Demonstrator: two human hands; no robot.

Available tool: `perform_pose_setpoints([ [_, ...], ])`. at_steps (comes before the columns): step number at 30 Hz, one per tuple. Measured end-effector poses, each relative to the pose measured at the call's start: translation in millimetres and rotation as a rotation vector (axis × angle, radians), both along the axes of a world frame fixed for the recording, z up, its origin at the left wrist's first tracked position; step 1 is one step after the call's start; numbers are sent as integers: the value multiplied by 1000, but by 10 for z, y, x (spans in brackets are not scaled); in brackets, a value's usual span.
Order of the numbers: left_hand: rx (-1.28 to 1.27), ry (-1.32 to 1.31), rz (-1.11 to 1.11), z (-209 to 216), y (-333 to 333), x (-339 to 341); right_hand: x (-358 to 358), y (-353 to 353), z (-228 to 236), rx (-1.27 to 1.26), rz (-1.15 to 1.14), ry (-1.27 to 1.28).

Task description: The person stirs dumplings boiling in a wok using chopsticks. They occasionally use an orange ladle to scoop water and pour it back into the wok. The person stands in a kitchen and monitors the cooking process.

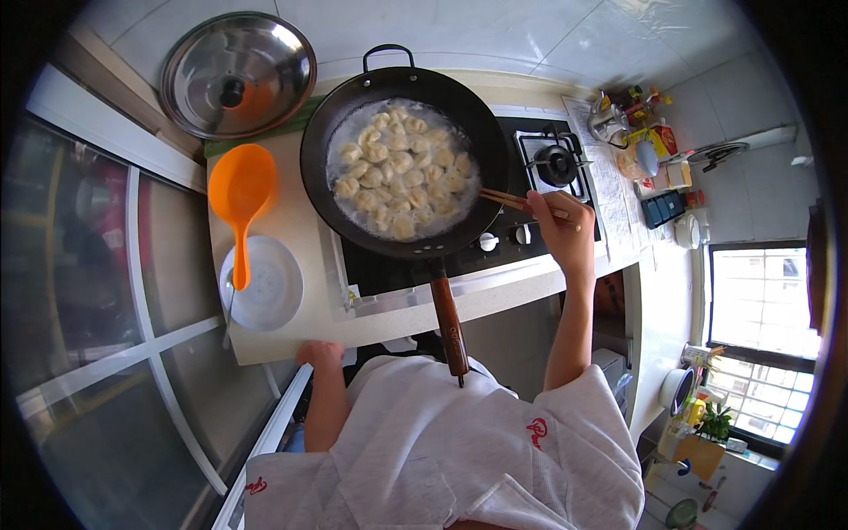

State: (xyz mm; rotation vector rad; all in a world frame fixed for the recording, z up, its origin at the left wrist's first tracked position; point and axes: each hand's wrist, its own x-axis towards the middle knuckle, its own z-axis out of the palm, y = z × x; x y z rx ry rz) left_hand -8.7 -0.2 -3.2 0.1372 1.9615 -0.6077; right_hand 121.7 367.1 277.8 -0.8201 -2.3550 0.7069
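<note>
Already well into the cooking, the scene reads from the left edge inward: a steel lid (237, 75) lies off the pan at about ten o'clock on the counter (291, 221), and just below it an orange plastic ladle (240, 199) rests with its handle across a white bowl (263, 284), which looks bare of food, so nothing seems to have been served yet. At seven o'clock the left hand (320, 355) rests on the front edge of the counter, fingers curled over the rim and holding nothing; whether it presses or merely leans cannot be told. In the middle, the black wok (402, 163) sits on the stove (495, 238) with its wooden handle (449, 325) pointing straight back toward the person at six o'clock. Inside, a crowd of pale dumplings (402, 172) lies packed together in bubbling, foamy liquid; they look plump and whitish, with no browning to be seen, so by judgement they are part-cooked and still simmering rather than finished. To the right, at about three o'clock from the wok, the right hand (558, 225) is closed in a pinch around a pair of wooden chopsticks (505, 200), whose tips reach over the wok's right rim toward the dumplings without clearly touching one. Beyond it a second burner (555, 164) stands unused, and bottles and jars (640, 132) crowd the far right. What remains, judging from this, is finishing the simmer and moving the dumplings to the waiting bowl.
</note>
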Motion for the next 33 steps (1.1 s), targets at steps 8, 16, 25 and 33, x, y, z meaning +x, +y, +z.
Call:
perform_pose_setpoints([
  [8,-54,-129,-39,-294,-90,-35,24,155,-27,-76,43,-45],
  [16,-18,-164,-76,204,106,-74,111,119,-112,-162,-7,12],
  [25,-3,29,-19,-420,-155,39,105,69,-133,-72,18,30],
  [33,-15,-94,-89,-123,-55,-25,141,-66,-157,-243,-12,81],
])
